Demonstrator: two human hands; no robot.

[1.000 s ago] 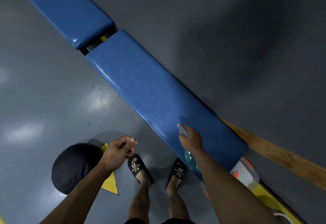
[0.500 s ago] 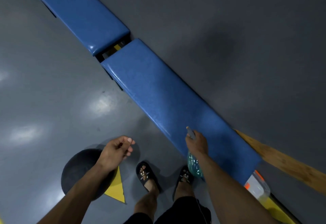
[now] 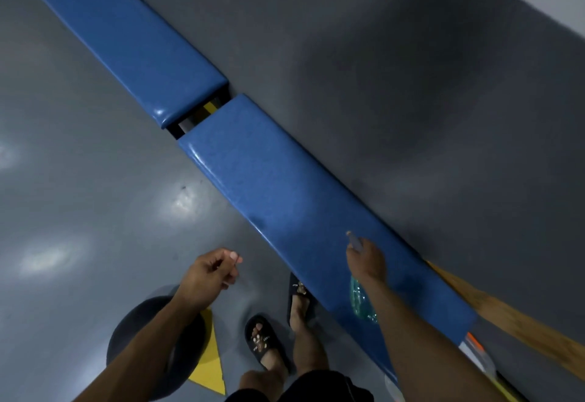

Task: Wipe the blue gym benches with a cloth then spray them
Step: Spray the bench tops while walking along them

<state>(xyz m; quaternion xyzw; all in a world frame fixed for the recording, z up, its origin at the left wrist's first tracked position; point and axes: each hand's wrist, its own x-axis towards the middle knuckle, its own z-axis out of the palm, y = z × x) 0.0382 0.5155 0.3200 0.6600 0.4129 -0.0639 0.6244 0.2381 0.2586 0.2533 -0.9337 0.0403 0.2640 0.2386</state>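
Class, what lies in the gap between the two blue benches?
Between the near bench and far bench, a yellow-and-black strip and a grey bar show; the rest is dark, hidden under the pads.

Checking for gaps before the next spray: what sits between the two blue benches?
In the head view, a narrow dark gap separates the far bench from the near bench. In it show a yellow-and-black piece and a grey bar; no padding.

A: What's hidden around the right hand (image 3: 367, 262)?

B: It and its forearm cover most of the spray bottle (image 3: 359, 302); only a greenish sliver and the blurred nozzle show.

A: And toward five o'clock?

B: The near bench (image 3: 285, 202) ends behind that arm. At eleven o'clock, the far bench (image 3: 133, 41) is cut off by the edge.
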